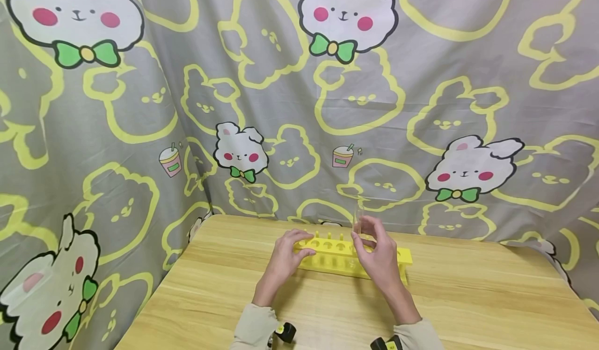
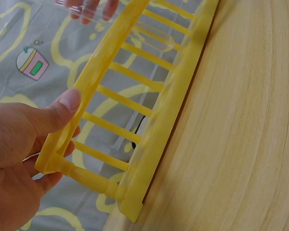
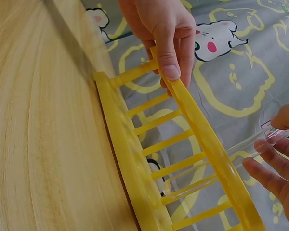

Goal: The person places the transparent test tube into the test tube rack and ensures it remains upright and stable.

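Observation:
A yellow test tube rack (image 1: 404, 257) stands on the table, with a row of round holes in its top bar and several upright pegs. My left hand (image 1: 283, 256) grips the rack's left end, thumb over the top bar and fingers beneath it. In the head view my right hand (image 1: 381, 251) pinches the upper part of a clear test tube (image 1: 359, 214) between thumb and fingers. The tube (image 3: 243, 144) passes through a hole in the top bar, its rounded lower end close to the base bar in the right wrist view.
The wooden table (image 1: 224, 246) extends around the rack on all sides. A grey curtain (image 1: 281, 105) printed with cartoon rabbits hangs behind the table and along its left. Dark wrist cameras (image 1: 286, 332) are worn at both sleeves.

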Demonstrator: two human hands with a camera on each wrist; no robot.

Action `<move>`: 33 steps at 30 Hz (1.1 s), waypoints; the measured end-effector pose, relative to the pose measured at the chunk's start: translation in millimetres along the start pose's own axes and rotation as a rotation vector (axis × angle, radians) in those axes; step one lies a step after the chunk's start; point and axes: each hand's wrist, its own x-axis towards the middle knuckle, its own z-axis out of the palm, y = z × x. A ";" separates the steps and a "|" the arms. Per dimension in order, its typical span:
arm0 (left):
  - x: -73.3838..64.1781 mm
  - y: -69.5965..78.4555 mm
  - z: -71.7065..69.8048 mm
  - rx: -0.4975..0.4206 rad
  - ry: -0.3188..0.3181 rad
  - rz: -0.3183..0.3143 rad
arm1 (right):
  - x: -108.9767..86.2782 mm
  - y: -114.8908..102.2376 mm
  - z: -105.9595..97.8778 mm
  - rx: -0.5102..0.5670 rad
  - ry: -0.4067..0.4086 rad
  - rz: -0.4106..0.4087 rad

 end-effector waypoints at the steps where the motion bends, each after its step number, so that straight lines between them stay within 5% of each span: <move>1: 0.0 0.2 -0.2 -0.001 0.000 0.000 | 0.4 -4.6 -1.1 0.004 -0.004 -0.004; 15: 1.5 2.8 -2.0 -0.011 -0.002 0.005 | 0.6 -5.8 -0.1 -0.002 -0.015 0.017; 25: 1.7 4.1 -2.9 -0.009 -0.005 0.001 | -5.1 31.0 4.7 -0.014 -0.026 0.033; 33: 0.8 2.1 -2.5 -0.008 -0.010 -0.003 | -8.1 37.2 2.8 0.009 -0.062 0.051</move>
